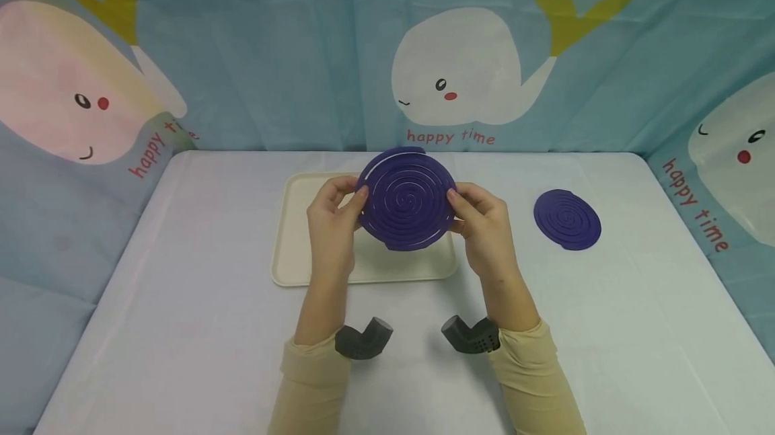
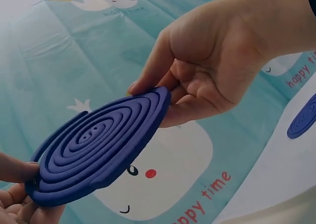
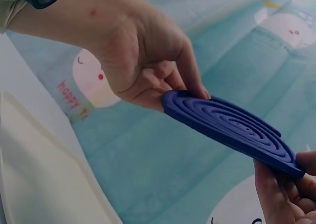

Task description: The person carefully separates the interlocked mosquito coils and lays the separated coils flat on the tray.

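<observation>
On my bench (image 1: 181, 327), covered in a pale cloth, a cream tray (image 1: 290, 247) sits near the middle, slightly left. Well to the right of it lies a second purple spiral mat (image 1: 567, 219), flat on the cloth and apart from the tray. Along the far edge and both sides hangs a light blue curtain (image 1: 272, 52) printed with white whales (image 1: 466, 72), yellow tails and red "happy time" lettering (image 1: 451, 137). A pinkish whale (image 1: 66, 85) shows at the far left.
</observation>
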`<state>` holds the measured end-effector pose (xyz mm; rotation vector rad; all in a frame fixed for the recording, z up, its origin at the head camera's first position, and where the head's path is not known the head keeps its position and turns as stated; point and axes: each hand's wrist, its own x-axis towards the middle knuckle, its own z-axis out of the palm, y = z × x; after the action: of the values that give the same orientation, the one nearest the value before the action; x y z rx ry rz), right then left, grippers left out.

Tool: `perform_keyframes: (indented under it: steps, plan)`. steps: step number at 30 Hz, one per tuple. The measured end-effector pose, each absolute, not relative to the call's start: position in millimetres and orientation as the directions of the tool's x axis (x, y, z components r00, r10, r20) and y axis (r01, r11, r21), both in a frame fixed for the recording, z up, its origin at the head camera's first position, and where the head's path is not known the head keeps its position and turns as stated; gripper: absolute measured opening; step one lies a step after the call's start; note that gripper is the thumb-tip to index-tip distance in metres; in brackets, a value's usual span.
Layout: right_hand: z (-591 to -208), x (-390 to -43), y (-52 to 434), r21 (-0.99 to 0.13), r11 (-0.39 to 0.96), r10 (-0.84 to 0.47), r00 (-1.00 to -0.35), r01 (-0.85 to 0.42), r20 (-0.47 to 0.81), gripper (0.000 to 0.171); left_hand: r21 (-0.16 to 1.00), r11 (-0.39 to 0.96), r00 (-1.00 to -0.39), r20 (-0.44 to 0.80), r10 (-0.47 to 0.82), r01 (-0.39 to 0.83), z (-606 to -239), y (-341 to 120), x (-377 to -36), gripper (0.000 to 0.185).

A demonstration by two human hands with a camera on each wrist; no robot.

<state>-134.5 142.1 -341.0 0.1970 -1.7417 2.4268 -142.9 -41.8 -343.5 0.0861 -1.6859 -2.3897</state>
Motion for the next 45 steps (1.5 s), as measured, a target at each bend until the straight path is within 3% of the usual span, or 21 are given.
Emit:
perform_keyframes:
  steps: [8, 17, 25, 30, 34, 40, 45]
  plan:
    - [-341.9, -134.8, 145.1, -0.906, -0.378, 0.005, -0.979, -0.19, 0.204, 0.034, 0.904, -0.414, -0.986, 0.047, -0.159, 0.11, -342.8, -43.3, -142.8, 0.007]
    - [-343.8, -134.0, 149.2, -0.863, -0.474, -0.079, -0.968, -0.174, 0.239, 0.026, 0.887, -0.447, -0.99, 0.061, -0.128, 0.113, -343.6, -43.9, -142.0, 0.008]
    - [-341.5, -133.9, 150.1, -0.836, -0.523, -0.032, -0.976, -0.167, 0.215, 0.027, 0.882, -0.468, -0.998, 0.052, -0.03, 0.06, -344.0, -39.8, -140.4, 0.005]
    - [-340.8, -134.8, 150.5, -0.811, -0.556, -0.002, -0.975, -0.183, 0.221, 0.024, 0.917, -0.399, -0.991, 0.066, 0.114, 0.015, -343.6, -36.2, -137.8, 0.03]
    - [-340.9, -134.4, 147.4, -0.815, -0.549, -0.012, -0.973, -0.185, 0.229, 0.023, 0.926, -0.377, -0.991, 0.047, 0.125, -0.003, -343.7, -30.2, -136.0, 0.045]
    - [-340.7, -132.9, 141.6, -0.862, -0.485, -0.049, -0.98, -0.146, 0.193, 0.025, 0.943, -0.327, -0.996, 0.076, 0.049, 0.056, -345.3, -26.2, -135.4, 0.047]
    - [-340.9, -132.2, 139.0, -0.895, -0.437, -0.056, -0.99, -0.092, 0.129, 0.028, 0.955, -0.288, -0.993, 0.094, 0.069, 0.071, -346.6, -26.7, -135.7, 0.048]
